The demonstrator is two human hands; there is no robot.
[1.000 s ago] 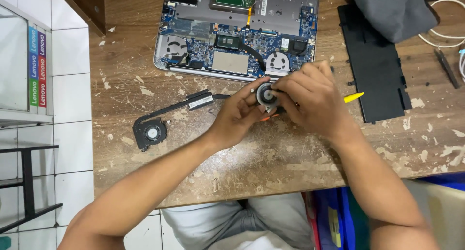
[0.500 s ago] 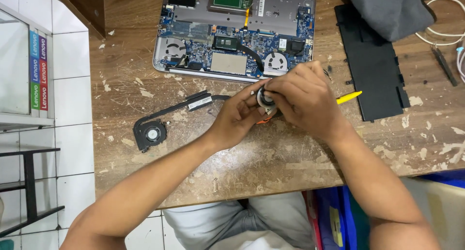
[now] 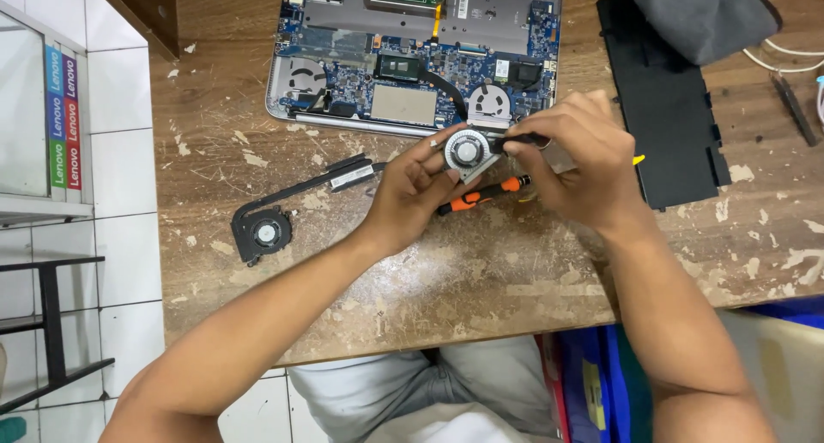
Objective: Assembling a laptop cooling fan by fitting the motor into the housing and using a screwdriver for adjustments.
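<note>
Both hands meet above the worn wooden table (image 3: 481,271); left hand (image 3: 412,194) pinches a small round cooling fan (image 3: 466,152); right hand (image 3: 584,155) grips its black end, just before the opened laptop (image 3: 412,57); an orange screwdriver (image 3: 481,194) lies beneath.

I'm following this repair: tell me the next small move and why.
Probably set the fan down on the table before reaching for the screwdriver: the left hand and right hand both grip the fan, so neither is free.
</note>
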